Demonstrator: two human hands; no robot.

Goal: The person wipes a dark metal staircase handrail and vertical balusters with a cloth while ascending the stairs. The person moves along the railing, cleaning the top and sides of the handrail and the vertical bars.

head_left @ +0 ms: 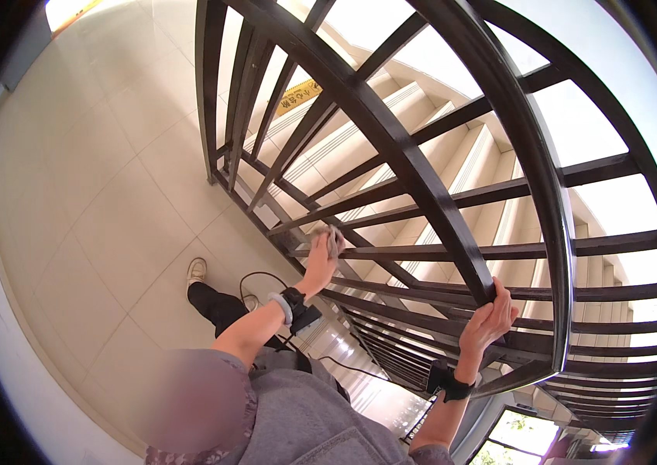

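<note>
Grey soft cloth, bunched in the left hand, presses on a mid-height bar of the dark metal stair railing; it looks light and limp, best gripped wadded in the palm. Right hand is wrapped around a rigid sloping bar nearer right. Close-set crossbars crowd the cloth; pale steps lie beyond, tiled floor to the left.
</note>
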